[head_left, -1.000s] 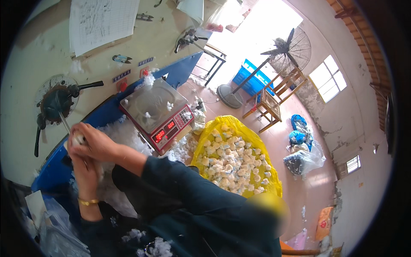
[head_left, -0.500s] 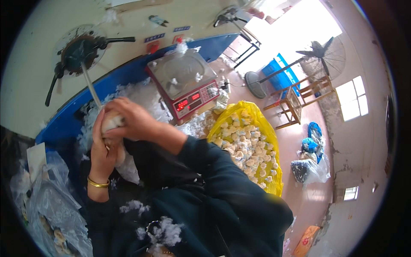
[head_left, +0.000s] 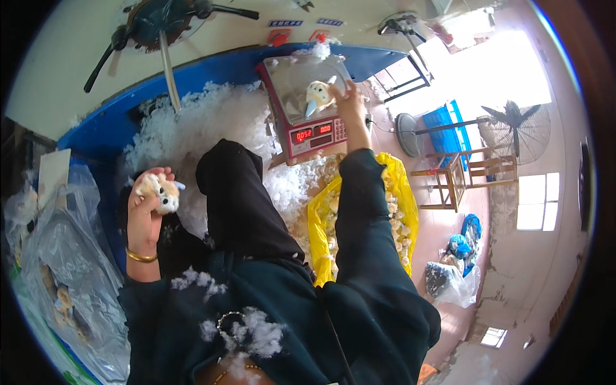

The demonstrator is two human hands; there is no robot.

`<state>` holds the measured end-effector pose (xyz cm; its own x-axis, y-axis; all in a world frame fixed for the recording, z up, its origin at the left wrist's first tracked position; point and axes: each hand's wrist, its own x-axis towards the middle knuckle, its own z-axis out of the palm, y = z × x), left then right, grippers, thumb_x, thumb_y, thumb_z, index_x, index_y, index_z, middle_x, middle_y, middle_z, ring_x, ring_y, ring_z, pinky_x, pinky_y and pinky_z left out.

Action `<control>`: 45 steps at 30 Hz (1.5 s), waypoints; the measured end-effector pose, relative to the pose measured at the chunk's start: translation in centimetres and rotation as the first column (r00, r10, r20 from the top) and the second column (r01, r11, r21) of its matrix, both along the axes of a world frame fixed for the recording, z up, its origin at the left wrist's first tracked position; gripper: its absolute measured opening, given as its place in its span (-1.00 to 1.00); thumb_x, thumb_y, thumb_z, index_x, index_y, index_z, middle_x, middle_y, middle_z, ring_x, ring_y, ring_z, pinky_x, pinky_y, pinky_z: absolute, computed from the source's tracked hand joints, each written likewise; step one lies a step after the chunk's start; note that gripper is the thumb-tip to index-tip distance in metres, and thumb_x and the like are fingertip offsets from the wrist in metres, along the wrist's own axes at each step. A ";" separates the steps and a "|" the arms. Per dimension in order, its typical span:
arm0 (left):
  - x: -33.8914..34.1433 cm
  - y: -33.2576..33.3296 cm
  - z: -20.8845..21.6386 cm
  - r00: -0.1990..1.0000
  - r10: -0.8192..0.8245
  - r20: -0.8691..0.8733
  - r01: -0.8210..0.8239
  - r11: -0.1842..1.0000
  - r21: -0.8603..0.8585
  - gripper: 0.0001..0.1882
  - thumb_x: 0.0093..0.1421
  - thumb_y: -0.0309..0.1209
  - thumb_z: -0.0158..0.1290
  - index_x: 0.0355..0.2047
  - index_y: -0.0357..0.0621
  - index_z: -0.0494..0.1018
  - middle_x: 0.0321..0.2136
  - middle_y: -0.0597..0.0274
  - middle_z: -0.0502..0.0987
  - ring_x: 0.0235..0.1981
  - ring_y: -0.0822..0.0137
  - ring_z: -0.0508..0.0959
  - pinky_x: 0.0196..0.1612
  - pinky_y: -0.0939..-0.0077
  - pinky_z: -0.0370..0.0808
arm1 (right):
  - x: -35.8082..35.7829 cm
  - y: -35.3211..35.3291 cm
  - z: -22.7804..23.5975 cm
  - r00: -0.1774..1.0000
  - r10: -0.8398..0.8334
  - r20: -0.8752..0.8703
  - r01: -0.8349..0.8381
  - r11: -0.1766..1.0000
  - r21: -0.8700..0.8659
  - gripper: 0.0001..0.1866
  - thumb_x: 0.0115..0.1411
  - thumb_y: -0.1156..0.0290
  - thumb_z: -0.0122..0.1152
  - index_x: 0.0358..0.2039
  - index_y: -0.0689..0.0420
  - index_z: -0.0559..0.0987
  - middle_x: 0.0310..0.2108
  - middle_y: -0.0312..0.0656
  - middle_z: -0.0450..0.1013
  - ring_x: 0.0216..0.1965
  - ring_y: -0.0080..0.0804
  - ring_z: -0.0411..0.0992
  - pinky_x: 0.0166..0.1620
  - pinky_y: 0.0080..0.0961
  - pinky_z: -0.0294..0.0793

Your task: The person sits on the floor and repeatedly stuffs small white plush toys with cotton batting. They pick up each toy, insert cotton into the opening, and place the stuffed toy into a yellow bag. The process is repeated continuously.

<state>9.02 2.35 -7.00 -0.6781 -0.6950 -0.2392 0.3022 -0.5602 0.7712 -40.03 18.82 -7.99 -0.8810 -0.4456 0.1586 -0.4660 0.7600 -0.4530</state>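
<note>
My left hand [head_left: 144, 202] is closed round a small cream-and-tan plush toy [head_left: 162, 192] with dark eyes and a pale blue ear, held low at the left. A second plush toy [head_left: 319, 97], cream with light blue ends, lies on the metal pan of a red digital scale [head_left: 290, 151], whose red display is lit. Just right of that toy is my right hand [head_left: 350, 106], its fingers apart and near the toy's edge; whether a fingertip touches it I cannot tell. Above my left hand, a metal filling tube [head_left: 168, 74] points down from the machine, its end free.
White fluff [head_left: 212, 115] fills the blue trough [head_left: 96, 131] behind my knees. A yellow bag [head_left: 316, 221] of small plush pieces stands under my right arm. Clear plastic bags [head_left: 77, 237] lie at the left. On the right are a fan [head_left: 513, 131], a blue crate [head_left: 446, 128] and a wooden chair [head_left: 449, 183].
My hands have come apart and the plush has left the tube. One toy now lies on the scale beside my right hand; another shows in my left hand. The view has shifted.
</note>
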 end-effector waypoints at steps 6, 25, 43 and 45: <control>0.2 0.1 -1.8 0.995 0.086 0.044 -0.087 0.996 0.028 -0.50 -0.04 -0.75 -0.23 -0.03 -0.36 0.37 0.00 -0.01 0.43 0.08 0.12 0.44 0.11 0.25 0.42 | -2.1 0.3 2.7 0.982 -0.158 0.106 0.172 0.975 -0.140 -0.10 -0.04 -0.28 0.25 0.13 0.15 0.36 -0.03 -0.03 0.44 0.01 -0.11 0.41 0.07 -0.25 0.36; -2.8 1.4 1.1 0.989 0.143 0.046 -0.144 0.989 0.032 -0.68 0.14 -0.64 0.04 -0.07 -0.28 0.36 -0.19 0.18 0.53 -0.19 0.38 0.56 -0.15 0.56 0.50 | 5.9 9.6 6.4 0.949 0.259 -0.179 -0.107 0.799 0.592 -0.44 -0.11 0.27 0.43 -0.03 0.01 0.54 0.03 -0.09 0.43 0.06 -0.20 0.40 0.08 -0.32 0.39; -3.6 1.4 3.6 0.980 0.196 -0.019 -0.196 0.960 -0.198 -0.80 0.19 -0.53 0.08 -0.16 -0.25 0.44 -0.30 0.30 0.53 -0.31 0.53 0.50 -0.26 0.65 0.44 | 30.2 -6.5 7.8 0.253 0.965 -0.076 -0.826 0.174 -0.536 -0.72 -0.15 0.31 0.49 -0.56 0.12 0.52 -0.61 -0.22 0.34 -0.62 -0.31 0.34 -0.53 -0.45 0.31; -3.4 1.3 4.0 0.985 0.166 0.046 -0.130 0.888 -0.441 -0.80 0.18 -0.56 0.08 -0.16 -0.25 0.44 -0.30 0.29 0.53 -0.26 0.51 0.51 -0.22 0.61 0.47 | 28.6 -7.2 10.7 0.491 0.869 -0.057 -0.778 0.408 -0.477 -0.70 -0.14 0.33 0.49 -0.47 0.16 0.53 -0.59 -0.24 0.39 -0.61 -0.41 0.32 -0.53 -0.48 0.30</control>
